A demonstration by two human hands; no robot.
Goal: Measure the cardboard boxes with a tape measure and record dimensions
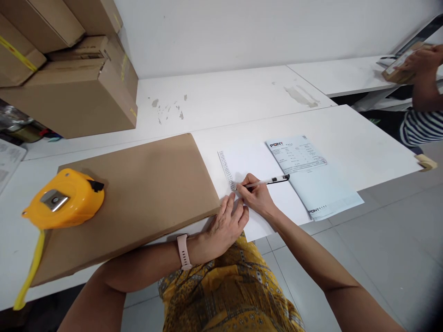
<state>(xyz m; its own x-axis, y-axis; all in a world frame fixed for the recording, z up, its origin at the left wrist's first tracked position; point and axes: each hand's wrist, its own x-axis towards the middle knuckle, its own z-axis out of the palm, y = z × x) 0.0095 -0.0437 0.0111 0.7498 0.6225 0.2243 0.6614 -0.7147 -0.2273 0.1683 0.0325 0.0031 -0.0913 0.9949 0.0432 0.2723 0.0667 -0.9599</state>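
Observation:
My right hand [256,196] pinches a clear pen [266,180] with a black end, its tip on a white sheet of paper [256,161]. Rows of small handwriting run down the sheet's left edge, and the tip is at the lower end of them. My left hand [226,223] lies with fingers stretched out over the sheet's lower left corner, beside the pen tip. A pale blue printed form [321,184] overlaps the right side of the sheet. To the left lies a flat brown cardboard box [152,180], close to my left hand.
A yellow tape measure [69,198] rests on the cardboard, its tape hanging past the left side. Several brown boxes [86,97] are stacked at the back left of the white table [221,106]. At far right, another person's hand [425,60] touches a small box [398,74].

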